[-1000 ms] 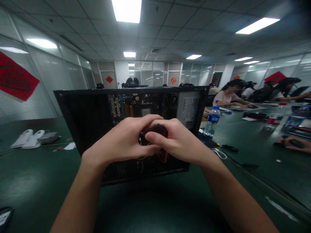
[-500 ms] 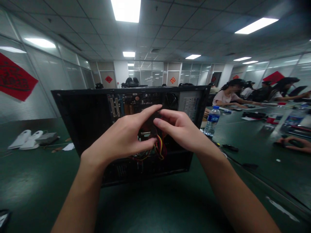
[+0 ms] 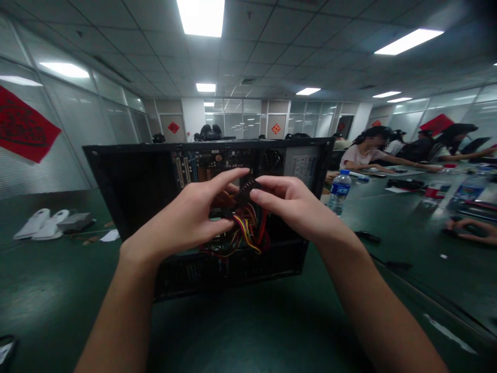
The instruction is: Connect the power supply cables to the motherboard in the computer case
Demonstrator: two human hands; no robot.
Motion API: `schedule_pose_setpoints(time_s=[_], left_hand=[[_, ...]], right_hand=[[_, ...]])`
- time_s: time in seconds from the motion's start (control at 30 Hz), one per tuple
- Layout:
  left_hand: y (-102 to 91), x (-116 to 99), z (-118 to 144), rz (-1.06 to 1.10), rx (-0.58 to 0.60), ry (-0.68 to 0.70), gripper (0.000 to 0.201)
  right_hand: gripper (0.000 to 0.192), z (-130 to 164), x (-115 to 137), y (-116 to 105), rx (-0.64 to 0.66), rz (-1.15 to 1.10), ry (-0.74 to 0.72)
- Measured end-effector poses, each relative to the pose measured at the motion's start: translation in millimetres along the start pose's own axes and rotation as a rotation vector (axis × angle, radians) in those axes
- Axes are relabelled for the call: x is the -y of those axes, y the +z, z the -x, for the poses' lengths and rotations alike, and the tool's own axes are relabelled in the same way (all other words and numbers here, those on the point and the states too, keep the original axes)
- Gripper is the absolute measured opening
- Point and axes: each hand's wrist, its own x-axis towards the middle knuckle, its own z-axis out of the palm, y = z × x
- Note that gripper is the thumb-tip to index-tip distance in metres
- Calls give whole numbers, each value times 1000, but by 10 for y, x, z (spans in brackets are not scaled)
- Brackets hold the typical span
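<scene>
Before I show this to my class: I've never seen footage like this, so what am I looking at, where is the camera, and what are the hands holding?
The camera sits on a person's head and looks forward and down, so the two bare arms reaching in from the bottom are that person's own. The left hand and right hand meet in front of an open computer case that stands on a dark green table. Together their fingertips pinch a small black connector, from which a bundle of red, yellow and black wires runs down into the case. Inside the case you can see a circuit board and a fan. To the right stands a water bottle; other people sit farther along the table.
</scene>
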Motion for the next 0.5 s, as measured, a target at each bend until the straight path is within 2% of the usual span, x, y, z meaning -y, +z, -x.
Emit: schedule_pose_setpoints(time_s=[0.1,0.2,0.5], left_hand=[[16,30,-5,-45,4,0,82],[33,38,-12,-72,20,15,84],[26,36,-14,-128,13,101,75]], right_hand=[[32,1,0,44,62,23,33],[29,-12,-4,76,70,36,36],[36,-24,-27,48,63,76,99]])
